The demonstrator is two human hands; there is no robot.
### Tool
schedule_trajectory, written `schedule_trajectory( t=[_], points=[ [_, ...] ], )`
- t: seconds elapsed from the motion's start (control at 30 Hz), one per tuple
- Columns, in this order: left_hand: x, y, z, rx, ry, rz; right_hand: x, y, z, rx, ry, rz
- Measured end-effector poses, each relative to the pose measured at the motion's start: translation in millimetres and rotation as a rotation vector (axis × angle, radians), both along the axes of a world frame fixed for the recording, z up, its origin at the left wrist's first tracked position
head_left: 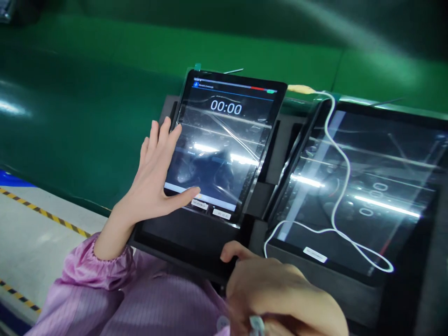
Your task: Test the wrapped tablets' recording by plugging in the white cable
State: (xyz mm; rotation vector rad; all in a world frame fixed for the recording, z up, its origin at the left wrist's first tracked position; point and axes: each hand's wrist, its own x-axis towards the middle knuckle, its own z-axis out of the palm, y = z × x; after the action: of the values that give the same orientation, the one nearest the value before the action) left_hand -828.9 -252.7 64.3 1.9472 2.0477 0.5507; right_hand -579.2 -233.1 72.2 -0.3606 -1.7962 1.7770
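Observation:
A black tablet [224, 140] covered with clear film lies tilted on a dark holder [175, 240], its lit screen reading 00:00. My left hand [152, 179] is open, its fingers spread along the tablet's left edge and its thumb over the lower corner near a white label. Low in front of the holder, my right hand [280, 284] is closed with the fingers curled under. A small pale thing [257, 324] shows at those fingers; I cannot tell what it is. From the tablet's top right corner a white cable [345, 177] runs down, and one strand disappears behind my right hand.
To the right, a second film-covered tablet [360, 186] lies in its own holder, with the cable looped across it. Green matting [87, 116] covers the bench. Yellow-black floor tape [45, 212] shows at the lower left.

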Motion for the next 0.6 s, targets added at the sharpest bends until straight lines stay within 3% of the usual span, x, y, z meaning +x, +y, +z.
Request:
schedule_trajectory(
  t=[0.07, 0.2, 0.3, 0.4, 0.5, 0.6],
  points=[
    [10, -12, 9.1, 0.12, 0.006, -0.045, -3, 5, 3.6, -0.033, 0.037, -0.066],
    [39, -45, 21.5, 0.335, -0.132, -0.264, 1, 6, 3.5, 0.049, -0.118, -0.113],
    [52, -60, 17.6, 0.342, -0.254, -0.371, 12, 5, 0.8, 0.193, -0.197, -0.116],
    [55, -67, 5.9, 0.318, -0.321, -0.371, 30, 16, 3.7, 0.431, -0.336, -0.07],
    [57, -73, -6.8, 0.311, -0.35, -0.378, 46, 47, 13.8, 0.67, -0.461, -0.109],
    [61, -79, -16.0, 0.293, -0.334, -0.417, 46, 100, 24.3, 0.877, -0.593, -0.229]
  ],
)
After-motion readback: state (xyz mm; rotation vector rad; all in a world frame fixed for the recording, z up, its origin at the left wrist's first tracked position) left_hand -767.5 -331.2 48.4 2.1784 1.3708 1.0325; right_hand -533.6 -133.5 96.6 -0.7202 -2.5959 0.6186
